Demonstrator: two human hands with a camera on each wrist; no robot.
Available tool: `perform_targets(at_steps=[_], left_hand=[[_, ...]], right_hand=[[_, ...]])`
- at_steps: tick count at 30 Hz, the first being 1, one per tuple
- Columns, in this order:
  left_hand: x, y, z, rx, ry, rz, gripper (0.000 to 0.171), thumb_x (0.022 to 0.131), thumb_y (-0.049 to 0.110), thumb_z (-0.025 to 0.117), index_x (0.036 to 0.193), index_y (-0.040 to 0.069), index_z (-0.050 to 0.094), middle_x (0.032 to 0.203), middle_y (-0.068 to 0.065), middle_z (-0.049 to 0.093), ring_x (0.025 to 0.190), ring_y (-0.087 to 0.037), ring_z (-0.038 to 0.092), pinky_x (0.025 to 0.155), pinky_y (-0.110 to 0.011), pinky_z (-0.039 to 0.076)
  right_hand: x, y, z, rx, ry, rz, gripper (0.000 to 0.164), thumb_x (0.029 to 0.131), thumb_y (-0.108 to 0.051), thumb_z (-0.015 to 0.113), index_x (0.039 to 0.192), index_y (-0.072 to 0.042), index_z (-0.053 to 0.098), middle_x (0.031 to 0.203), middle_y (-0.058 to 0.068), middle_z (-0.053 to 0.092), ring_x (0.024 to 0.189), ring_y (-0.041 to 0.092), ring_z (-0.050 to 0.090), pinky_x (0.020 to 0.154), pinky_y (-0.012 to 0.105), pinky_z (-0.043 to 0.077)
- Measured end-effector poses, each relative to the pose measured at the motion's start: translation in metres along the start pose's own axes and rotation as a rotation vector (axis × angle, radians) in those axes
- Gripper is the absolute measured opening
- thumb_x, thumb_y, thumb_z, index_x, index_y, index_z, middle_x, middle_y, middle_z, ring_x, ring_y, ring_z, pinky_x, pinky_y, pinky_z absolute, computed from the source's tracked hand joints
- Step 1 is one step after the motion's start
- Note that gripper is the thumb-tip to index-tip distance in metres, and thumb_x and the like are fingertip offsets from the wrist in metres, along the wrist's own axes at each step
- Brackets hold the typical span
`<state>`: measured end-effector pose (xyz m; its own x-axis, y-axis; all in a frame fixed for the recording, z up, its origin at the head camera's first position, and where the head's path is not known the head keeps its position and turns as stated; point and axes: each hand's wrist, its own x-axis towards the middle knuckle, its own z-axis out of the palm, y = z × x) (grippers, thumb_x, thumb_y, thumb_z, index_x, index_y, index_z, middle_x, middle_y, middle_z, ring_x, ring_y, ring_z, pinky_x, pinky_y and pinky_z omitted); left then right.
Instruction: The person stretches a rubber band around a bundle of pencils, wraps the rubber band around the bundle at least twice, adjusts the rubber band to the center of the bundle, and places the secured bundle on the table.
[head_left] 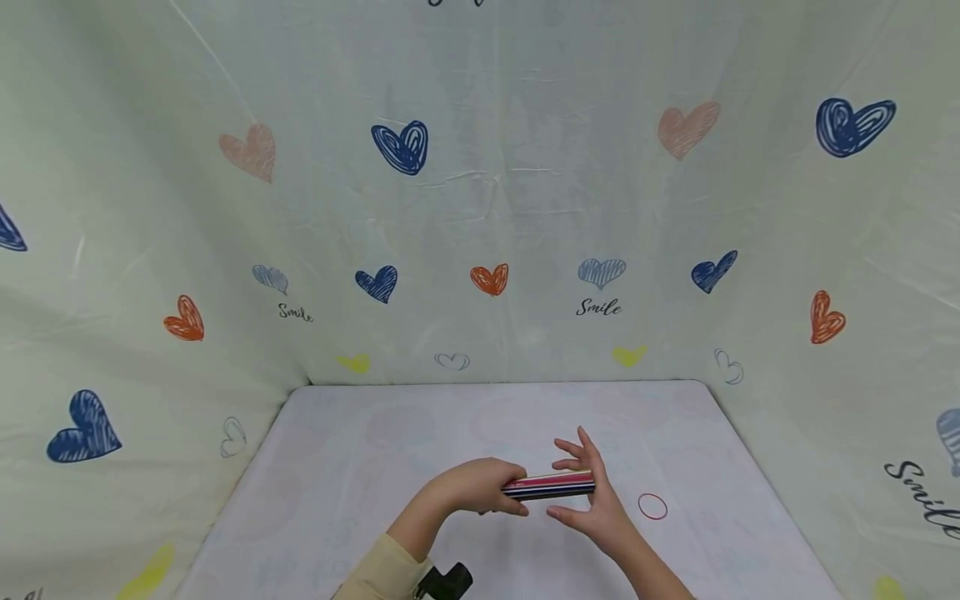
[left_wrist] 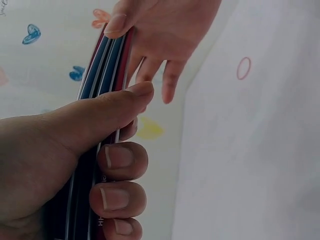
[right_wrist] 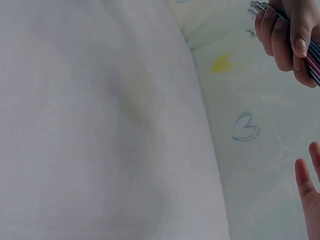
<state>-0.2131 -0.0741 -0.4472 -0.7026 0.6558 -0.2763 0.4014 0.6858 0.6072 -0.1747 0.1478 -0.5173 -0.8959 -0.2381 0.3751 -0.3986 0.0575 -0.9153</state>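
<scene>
Ring (head_left: 639, 504) lies on tabletop (head_left: 322, 467) near the hands (head_left: 603, 510).

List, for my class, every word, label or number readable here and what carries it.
"Smile": on the backdrop, three times in the head view.
Other backdrop lettering at picture edges: cut off or blurred, unreadable.
Print on the stick bundle, left wrist view: too small to read.
Numbers: none.
</scene>
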Motion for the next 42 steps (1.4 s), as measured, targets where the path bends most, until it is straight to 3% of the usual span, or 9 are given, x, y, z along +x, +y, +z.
perform_targets(at_steps=[8,13,16,24,33,42], left_hand=[[-0.002,-0.010,0.002,-0.020,-0.011,-0.010,0.015,0.087,0.024,0.075,0.090,0.018,0.062,0.063,0.006,0.053,0.047,-0.009,0.047,0.046,-0.024,0.041],[-0.005,-0.021,0.004,-0.020,0.001,-0.025,0.015,0.086,0.024,0.076,0.088,0.018,0.062,0.064,0.007,0.053,0.048,-0.009,0.046,0.046,-0.024,0.040],[-0.006,-0.029,0.006,-0.017,0.016,-0.042,0.016,0.086,0.024,0.076,0.087,0.018,0.062,0.066,0.007,0.053,0.048,-0.009,0.047,0.047,-0.024,0.039],[-0.007,-0.048,0.008,-0.050,0.036,-0.058,0.016,0.085,0.025,0.076,0.085,0.018,0.061,0.065,0.007,0.053,0.048,-0.008,0.045,0.046,-0.024,0.038],[-0.010,-0.056,0.011,-0.093,0.030,-0.083,0.016,0.086,0.024,0.076,0.085,0.018,0.061,0.065,0.006,0.053,0.049,-0.008,0.045,0.046,-0.024,0.037],[-0.012,-0.057,0.014,-0.077,0.039,-0.117,0.016,0.086,0.024,0.076,0.085,0.018,0.062,0.066,0.006,0.053,0.050,-0.008,0.045,0.046,-0.024,0.037]], right_hand=[[-0.001,0.002,-0.010,-0.041,-0.063,-0.032,0.108,0.076,0.000,0.081,0.156,-0.013,0.009,0.144,0.023,0.042,0.116,0.023,0.052,0.098,0.022,0.036],[-0.007,0.010,-0.030,-0.089,-0.078,-0.033,0.103,0.076,-0.002,0.082,0.155,-0.010,0.015,0.139,0.024,0.047,0.113,0.019,0.054,0.092,0.026,0.044],[-0.012,0.021,-0.046,-0.120,-0.099,-0.023,0.097,0.076,-0.002,0.082,0.152,-0.007,0.023,0.136,0.025,0.049,0.111,0.022,0.054,0.090,0.029,0.047],[-0.022,0.051,-0.092,-0.188,-0.078,0.129,0.071,0.077,-0.002,0.081,0.139,-0.001,0.045,0.122,0.025,0.059,0.102,0.021,0.059,0.086,0.032,0.050],[-0.028,0.077,-0.130,-0.315,-0.094,0.235,0.064,0.077,-0.008,0.082,0.131,0.007,0.051,0.116,0.019,0.063,0.099,0.023,0.061,0.083,0.031,0.050],[-0.036,0.099,-0.153,-0.515,-0.184,0.372,0.053,0.070,-0.022,0.089,0.114,-0.004,0.066,0.110,0.008,0.068,0.096,0.012,0.060,0.081,0.029,0.047]])
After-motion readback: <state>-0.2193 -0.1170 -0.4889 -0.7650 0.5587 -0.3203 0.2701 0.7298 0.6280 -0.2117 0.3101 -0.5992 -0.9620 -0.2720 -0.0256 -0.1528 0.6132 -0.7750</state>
